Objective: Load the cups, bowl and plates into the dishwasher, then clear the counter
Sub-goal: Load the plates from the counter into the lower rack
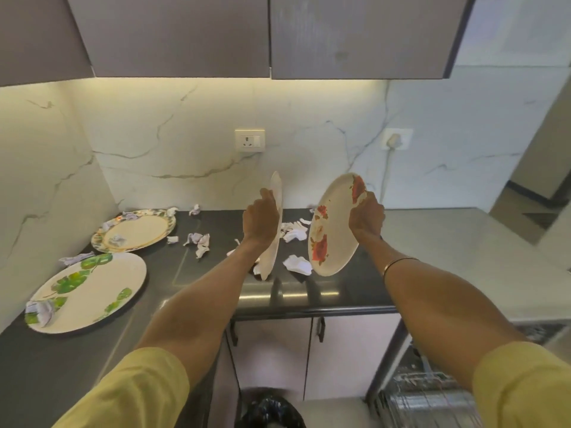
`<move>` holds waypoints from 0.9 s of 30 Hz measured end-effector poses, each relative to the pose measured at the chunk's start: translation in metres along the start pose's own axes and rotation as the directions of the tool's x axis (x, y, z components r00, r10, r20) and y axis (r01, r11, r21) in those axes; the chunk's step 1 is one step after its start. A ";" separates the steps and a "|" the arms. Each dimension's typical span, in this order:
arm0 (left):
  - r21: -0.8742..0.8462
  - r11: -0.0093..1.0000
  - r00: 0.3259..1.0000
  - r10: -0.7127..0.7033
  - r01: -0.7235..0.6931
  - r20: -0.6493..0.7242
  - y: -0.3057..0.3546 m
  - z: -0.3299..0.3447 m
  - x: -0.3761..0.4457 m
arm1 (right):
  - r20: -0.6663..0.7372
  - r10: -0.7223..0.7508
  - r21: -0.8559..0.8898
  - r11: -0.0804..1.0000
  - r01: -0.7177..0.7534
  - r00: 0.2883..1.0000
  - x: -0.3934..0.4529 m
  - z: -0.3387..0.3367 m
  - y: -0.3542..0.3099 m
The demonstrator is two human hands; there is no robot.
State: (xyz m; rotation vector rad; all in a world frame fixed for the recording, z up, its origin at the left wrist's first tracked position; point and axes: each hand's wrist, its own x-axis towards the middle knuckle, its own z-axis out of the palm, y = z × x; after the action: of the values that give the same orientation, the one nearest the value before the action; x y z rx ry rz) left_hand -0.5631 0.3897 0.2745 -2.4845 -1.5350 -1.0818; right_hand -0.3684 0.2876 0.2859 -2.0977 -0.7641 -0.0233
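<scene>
plates still on the black stone counter (340, 291) lie far left: a white leaf-printed plate (92, 291), a floral-rimmed plate (139, 230). left hand (261, 220) grips a plain white plate (273, 242) edge-on and upright; right hand (366, 217) pinches a tilted white rose-printed plate (332, 230). crumpled paper scraps (298, 264) litter the counter beneath. open dishwasher rack (432, 393) sits low right, likely nearer the right arm.
</scene>
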 end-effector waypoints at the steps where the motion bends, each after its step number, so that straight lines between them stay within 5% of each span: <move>1: -0.006 1.000 1.000 0.002 -0.002 0.003 0.010 0.000 -0.006 | -0.008 0.009 0.002 1.000 -0.009 1.000 -0.003 -0.012 0.009; 15: -0.051 0.999 0.988 0.004 0.004 0.156 0.162 -0.011 -0.157 | -0.057 0.013 -0.138 0.990 -0.021 0.998 -0.091 -0.192 0.131; 27: -0.181 0.980 0.923 0.141 -0.079 0.358 0.230 -0.017 -0.289 | -0.116 0.127 -0.261 0.953 -0.153 0.985 -0.187 -0.242 0.225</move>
State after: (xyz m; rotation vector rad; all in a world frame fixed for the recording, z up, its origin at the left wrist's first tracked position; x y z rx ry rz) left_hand -0.4683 0.0404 0.1975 -2.9873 -1.4047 -0.7828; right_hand -0.3400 -0.0850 0.2158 -2.3861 -0.5764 -0.1598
